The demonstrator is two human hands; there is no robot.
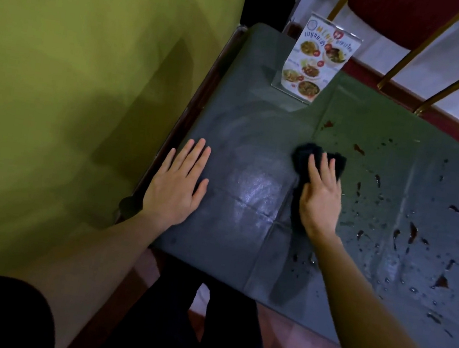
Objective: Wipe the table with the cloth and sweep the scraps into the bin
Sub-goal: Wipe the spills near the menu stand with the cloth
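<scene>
The cloth point(316, 168) is a dark, almost black rag, bunched into soft lumpy folds, with a strip of it trailing back under the heel of the right hand point(321, 195). That hand lies flat on top of it, fingers straight and close together, pressing the rag onto the table point(255, 148) near the middle of the surface. The left hand point(178, 181) rests palm down on the bare tabletop near its left edge, fingers straight and slightly spread, holding nothing. The table is covered in a smooth grey-green sheet with faint crease lines crossing it; the patch between the two hands is glossy and streaked with a wet sheen. To the right of the cloth the surface is dotted with scraps point(411, 234) — reddish-brown smears and flecks mixed with small shiny droplets — spreading toward the right edge of the view. At the far side stands a menu card point(316, 59) in a clear plastic holder, upright and printed with pictures of dishes. A flat yellow-green wall point(90, 65) runs along the table's left edge, and gold metal chair legs point(441, 65) with red upholstery show beyond the far edge.
</scene>
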